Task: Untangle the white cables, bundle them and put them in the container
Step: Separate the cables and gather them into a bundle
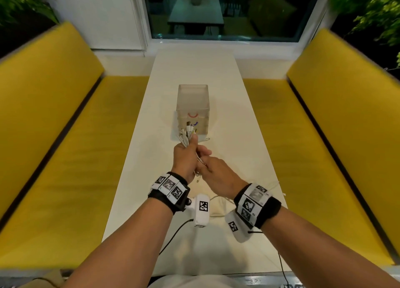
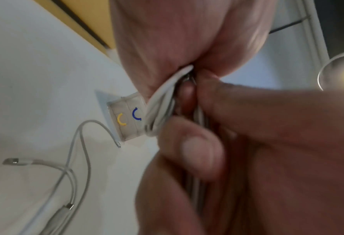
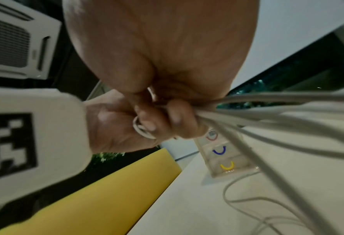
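Note:
Over the white table (image 1: 194,66), my left hand (image 1: 187,149) grips a bundle of white cables (image 1: 186,137), whose plug ends stick up past the thumb. Just below it, my right hand (image 1: 205,162) pinches strands of the same bundle. The left wrist view shows the cables (image 2: 163,103) squeezed in the left hand, with the right hand's fingers (image 2: 195,151) close in front. From the right hand (image 3: 167,116), cable strands (image 3: 278,111) fan out to the right. A clear plastic container (image 1: 192,86) stands upright just beyond the hands; inside it I see coloured marks but no cables.
Loose cable ends (image 1: 218,201) trail on the table under my wrists, and more cable ends (image 2: 74,160) lie near the container (image 2: 127,120). Yellow benches (image 1: 65,136) (image 1: 329,136) flank the narrow table. A window is at the far end.

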A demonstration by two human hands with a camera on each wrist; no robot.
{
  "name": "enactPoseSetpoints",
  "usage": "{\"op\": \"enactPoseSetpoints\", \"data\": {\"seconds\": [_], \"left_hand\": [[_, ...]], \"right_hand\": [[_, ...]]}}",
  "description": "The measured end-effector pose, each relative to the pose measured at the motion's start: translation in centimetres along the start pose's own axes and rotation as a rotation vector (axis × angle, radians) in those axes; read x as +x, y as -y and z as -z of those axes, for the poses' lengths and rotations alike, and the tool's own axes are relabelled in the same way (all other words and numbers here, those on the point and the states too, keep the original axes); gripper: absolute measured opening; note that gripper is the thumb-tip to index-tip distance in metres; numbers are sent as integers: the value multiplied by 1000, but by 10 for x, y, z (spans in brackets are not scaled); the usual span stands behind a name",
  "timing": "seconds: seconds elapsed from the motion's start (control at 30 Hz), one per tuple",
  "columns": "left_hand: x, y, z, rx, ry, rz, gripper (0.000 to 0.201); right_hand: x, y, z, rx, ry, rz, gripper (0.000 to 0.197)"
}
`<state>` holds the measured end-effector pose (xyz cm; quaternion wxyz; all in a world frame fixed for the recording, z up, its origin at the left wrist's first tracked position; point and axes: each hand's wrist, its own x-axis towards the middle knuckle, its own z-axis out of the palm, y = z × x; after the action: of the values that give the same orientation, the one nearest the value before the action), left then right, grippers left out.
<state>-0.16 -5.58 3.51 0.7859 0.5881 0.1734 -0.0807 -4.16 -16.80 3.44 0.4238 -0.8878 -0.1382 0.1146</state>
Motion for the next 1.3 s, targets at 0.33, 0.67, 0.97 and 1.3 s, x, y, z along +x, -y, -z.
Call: {"op": "enactPoseSetpoints", "data": {"seconds": [0.33, 0.67, 0.97, 1.3], "left_hand": [[8, -18, 17, -184, -68, -28, 37], [20, -28, 45, -239, -73, -22, 47], [18, -28, 54, -136, -166, -61, 48], [-6, -26, 11, 523, 172, -270, 65]], "right_hand": [[-17, -48, 11, 368, 216, -230, 62], [-13, -76, 36, 367, 374, -331, 45], [-4, -66, 60, -48, 189, -227, 34], [27, 31, 99, -204, 292, -4, 32]]}}
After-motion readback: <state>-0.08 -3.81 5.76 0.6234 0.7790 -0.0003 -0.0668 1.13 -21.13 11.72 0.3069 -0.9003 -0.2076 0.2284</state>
